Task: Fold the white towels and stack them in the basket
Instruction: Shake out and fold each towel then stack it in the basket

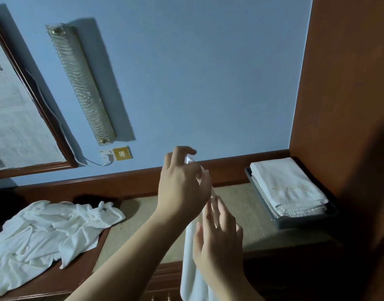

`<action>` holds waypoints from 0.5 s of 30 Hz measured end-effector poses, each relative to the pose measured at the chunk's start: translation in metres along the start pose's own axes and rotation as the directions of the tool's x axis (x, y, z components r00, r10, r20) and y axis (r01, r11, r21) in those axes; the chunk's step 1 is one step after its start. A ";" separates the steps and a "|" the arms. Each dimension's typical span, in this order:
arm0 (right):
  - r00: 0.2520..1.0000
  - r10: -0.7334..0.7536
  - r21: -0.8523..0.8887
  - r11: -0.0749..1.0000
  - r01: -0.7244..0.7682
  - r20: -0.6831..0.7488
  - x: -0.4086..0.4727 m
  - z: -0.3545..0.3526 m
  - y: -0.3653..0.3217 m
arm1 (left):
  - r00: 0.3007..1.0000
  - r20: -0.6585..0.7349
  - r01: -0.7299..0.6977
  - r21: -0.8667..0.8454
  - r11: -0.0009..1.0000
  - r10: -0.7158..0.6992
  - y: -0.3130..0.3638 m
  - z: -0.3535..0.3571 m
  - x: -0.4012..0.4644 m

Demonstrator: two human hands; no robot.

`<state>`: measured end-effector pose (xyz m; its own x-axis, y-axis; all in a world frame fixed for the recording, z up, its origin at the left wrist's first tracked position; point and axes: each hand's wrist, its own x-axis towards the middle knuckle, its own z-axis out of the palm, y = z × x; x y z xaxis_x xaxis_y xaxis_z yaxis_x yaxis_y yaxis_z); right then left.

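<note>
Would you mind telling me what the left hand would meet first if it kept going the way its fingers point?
Probably the blue wall above the wooden ledge; the left hand, pinching the hanging towel, points there, though depth is unclear.

Both bare forearms reach up from the bottom edge, the left crossing in from the lower left. The left hand is raised higher, back toward the camera, thumb and forefinger pinching the top corner of a towel while the other fingers arch loosely above. The right hand sits just below and nearer, fingers long and nearly straight (slightly blurred), fingertips touching the towel's edge beneath the left wrist. The two hands nearly meet.
</note>
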<state>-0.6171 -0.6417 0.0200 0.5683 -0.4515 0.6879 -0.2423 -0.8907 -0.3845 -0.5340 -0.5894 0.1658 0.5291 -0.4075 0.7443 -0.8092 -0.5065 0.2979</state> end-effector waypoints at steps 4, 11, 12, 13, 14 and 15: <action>0.997 0.076 -0.017 0.997 -0.075 0.028 -0.006 0.021 0.000 | 0.996 0.072 -0.054 0.025 0.998 0.052 -0.012 0.004 0.002; 0.994 0.101 0.115 0.988 -0.106 0.048 0.001 0.043 0.036 | 0.993 0.113 -0.036 0.018 0.999 0.034 -0.036 -0.003 0.009; 0.988 0.121 0.149 0.980 -0.135 0.097 -0.001 0.052 0.043 | 0.994 0.110 -0.026 0.014 1.000 0.024 -0.038 -0.005 0.011; 0.974 0.159 0.214 0.958 -0.191 0.160 -0.005 0.058 0.048 | 0.994 0.108 -0.018 0.009 1.000 0.017 -0.042 -0.008 0.013; 0.958 0.189 0.282 0.928 -0.246 0.214 -0.010 0.064 0.052 | 0.994 0.106 -0.012 0.004 1.000 0.012 -0.046 -0.011 0.015; 0.946 0.195 0.326 0.904 -0.276 0.261 -0.012 0.068 0.056 | 0.994 0.105 -0.007 0.003 1.000 0.007 -0.052 -0.015 0.016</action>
<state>-0.5846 -0.6827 -0.0519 0.6953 -0.5869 0.4149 -0.1200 -0.6640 -0.7381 -0.4876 -0.5581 0.1717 0.5475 -0.4883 0.6795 -0.8122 -0.5056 0.2911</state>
